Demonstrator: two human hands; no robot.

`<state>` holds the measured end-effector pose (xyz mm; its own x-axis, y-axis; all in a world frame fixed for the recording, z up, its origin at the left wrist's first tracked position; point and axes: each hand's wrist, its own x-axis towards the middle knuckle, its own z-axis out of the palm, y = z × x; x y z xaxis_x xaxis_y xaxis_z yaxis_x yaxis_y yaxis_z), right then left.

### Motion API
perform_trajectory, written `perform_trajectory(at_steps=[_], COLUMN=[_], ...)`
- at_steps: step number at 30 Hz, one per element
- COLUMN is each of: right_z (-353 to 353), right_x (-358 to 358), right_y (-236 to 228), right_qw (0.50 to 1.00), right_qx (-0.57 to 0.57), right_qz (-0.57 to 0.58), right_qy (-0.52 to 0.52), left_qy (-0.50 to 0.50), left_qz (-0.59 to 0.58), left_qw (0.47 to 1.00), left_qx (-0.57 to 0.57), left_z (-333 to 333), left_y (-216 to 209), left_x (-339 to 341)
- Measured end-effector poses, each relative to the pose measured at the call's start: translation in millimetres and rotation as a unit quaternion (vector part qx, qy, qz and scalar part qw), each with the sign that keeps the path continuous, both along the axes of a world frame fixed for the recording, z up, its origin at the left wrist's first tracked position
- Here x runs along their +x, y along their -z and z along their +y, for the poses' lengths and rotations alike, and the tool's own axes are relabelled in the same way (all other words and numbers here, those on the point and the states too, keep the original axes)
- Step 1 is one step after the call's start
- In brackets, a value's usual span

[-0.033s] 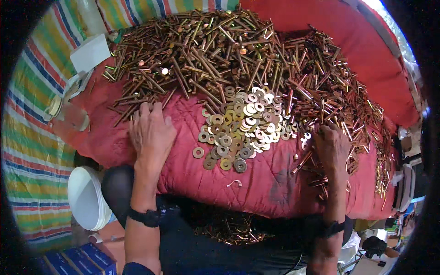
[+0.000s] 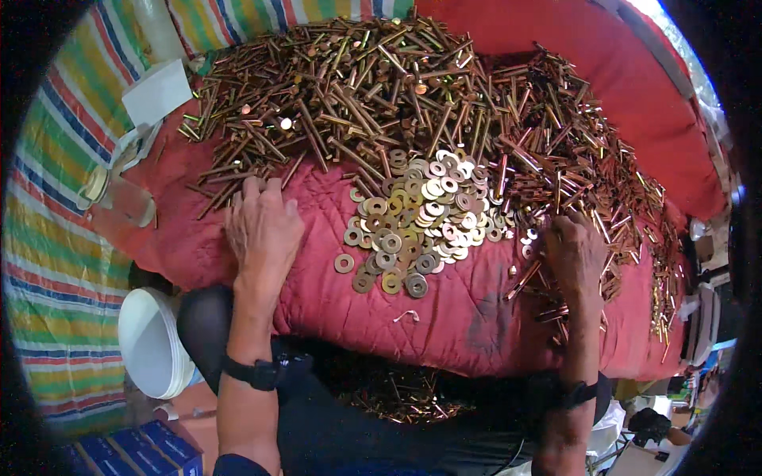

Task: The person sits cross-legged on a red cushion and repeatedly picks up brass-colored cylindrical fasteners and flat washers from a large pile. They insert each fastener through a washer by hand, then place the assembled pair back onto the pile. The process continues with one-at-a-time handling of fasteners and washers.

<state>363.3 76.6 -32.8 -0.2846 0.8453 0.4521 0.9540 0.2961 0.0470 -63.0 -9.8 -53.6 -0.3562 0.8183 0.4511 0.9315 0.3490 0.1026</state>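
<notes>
A large heap of long, bronze-coloured bolts point(image 2: 333, 103) lies across the far side of a red quilted cloth point(image 2: 333, 293). My left hand point(image 2: 264, 222) is at the heap's near left edge, back upward, with curled fingers against the bolts; its fingertips are hidden. Shorter bolts point(image 2: 556, 170) spread down the right side. Among them my right hand point(image 2: 577, 254) has its fingers bent and drawn together, and whatever they hold is out of sight. Between the hands lies a pile of flat metal washers point(image 2: 413, 214), silvery and yellowish.
A clear jar point(image 2: 119, 198) lies at the left beside a white card point(image 2: 156, 94). Below them stands a white bucket point(image 2: 148, 343), with blue boxes point(image 2: 147, 452) near the lower left corner. More small metal pieces point(image 2: 409, 397) lie below the cloth's near edge. Striped sheeting point(image 2: 63, 238) lines the left.
</notes>
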Motion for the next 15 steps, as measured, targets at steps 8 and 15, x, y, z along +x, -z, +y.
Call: perform_trajectory(at_steps=[8, 15], right_z=[-15, -78], right_x=[-23, -92], right_y=[-21, -7], right_qw=[0.929, 0.818], right_qx=[-0.083, -0.362], right_qz=[0.348, 0.422], right_qy=[-0.092, -0.148], left_qy=[0.023, 0.012], left_qz=[-0.03, -0.062], left_qw=[0.999, 0.998], left_qx=[0.015, 0.03], left_z=[14, 15], left_y=[7, 2], left_x=[-11, 0])
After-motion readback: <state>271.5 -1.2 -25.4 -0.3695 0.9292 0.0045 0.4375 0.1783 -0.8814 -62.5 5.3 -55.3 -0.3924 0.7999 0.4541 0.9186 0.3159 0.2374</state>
